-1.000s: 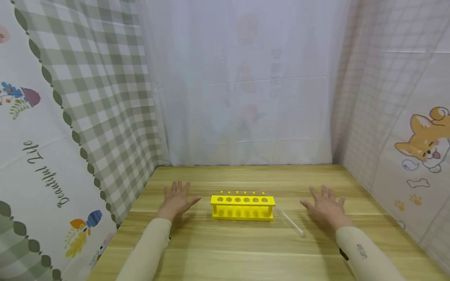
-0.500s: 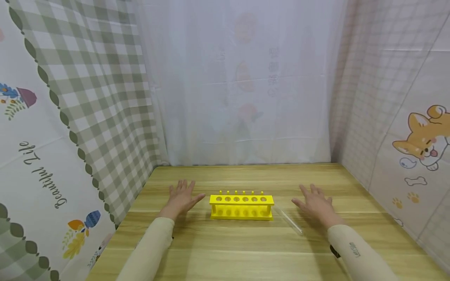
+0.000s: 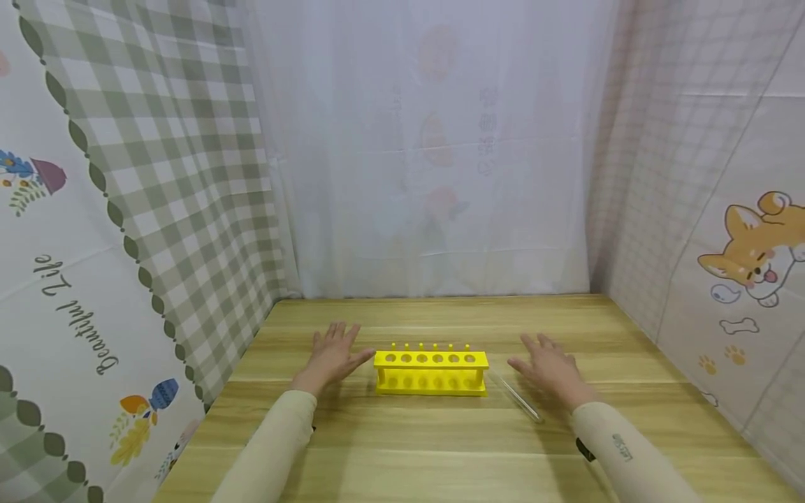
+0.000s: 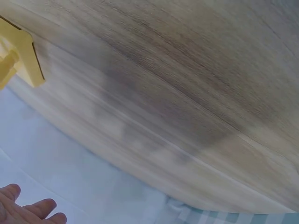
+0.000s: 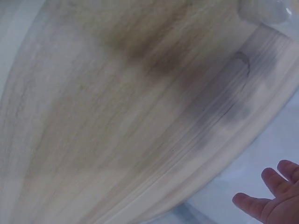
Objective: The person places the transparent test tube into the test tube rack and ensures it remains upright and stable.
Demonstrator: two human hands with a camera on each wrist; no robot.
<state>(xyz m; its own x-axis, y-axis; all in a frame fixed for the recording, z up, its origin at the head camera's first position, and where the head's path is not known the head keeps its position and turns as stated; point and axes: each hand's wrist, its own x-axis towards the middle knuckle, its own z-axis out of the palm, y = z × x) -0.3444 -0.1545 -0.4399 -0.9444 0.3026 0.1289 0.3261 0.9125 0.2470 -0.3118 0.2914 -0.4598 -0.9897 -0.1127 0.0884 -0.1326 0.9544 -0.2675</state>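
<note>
Left hand and right hand are spread, holding nothing, flanking a yellow rack upright on the surface, probably light, stiff, best held by its ends; clear tube lying just rightward looks slick, perhaps fragile, best pinched mid-length.

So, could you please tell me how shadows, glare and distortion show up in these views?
Head: a bright glint on the clear tube, soft shadows on the table; left wrist: a broad dark shadow, the table's edge bowed; right wrist: hazy and soft, edge bowed too.
</note>
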